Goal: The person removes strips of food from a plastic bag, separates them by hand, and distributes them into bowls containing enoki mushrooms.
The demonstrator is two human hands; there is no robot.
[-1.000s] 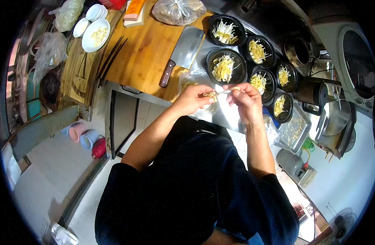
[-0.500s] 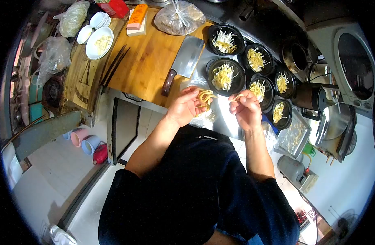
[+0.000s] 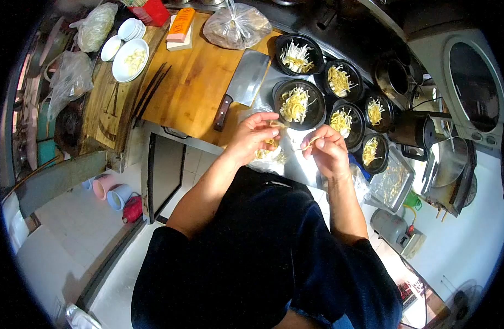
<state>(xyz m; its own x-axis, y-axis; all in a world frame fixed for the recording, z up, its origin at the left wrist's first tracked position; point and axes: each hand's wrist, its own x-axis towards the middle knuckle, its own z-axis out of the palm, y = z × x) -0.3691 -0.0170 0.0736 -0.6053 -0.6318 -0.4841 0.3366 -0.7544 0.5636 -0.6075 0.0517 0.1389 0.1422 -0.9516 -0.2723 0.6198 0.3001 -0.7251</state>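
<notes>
My left hand (image 3: 255, 137) is closed, with a pale yellow strip at its fingertips; more yellow strips (image 3: 271, 143) show just beneath the fingers. Whether those lie in the hand or on the clear plastic bag (image 3: 269, 164) below is hard to tell. To its right, my right hand (image 3: 330, 152) pinches a thin yellow strip (image 3: 310, 143) between thumb and finger. Just beyond both hands stands a black bowl (image 3: 316, 114) holding white enoki mushrooms and yellow strips (image 3: 294, 104). Several other black bowls with similar contents, such as one (image 3: 352, 142) beside my right hand, stand close together.
A cleaver (image 3: 246, 79) rests on the wooden board (image 3: 178, 93) left of the bowls. Behind it sits a tied bag (image 3: 237, 26). White bowls (image 3: 145, 60) and dark chopsticks (image 3: 151, 90) are farther left. A metal tray (image 3: 393, 183) and dark pot (image 3: 411, 130) are at right.
The bundle of yellow strips that showed at my left fingertips now appears lower, under the fingers. My right hand has dropped slightly and turned, still pinching a strip. The view has shifted a little.
</notes>
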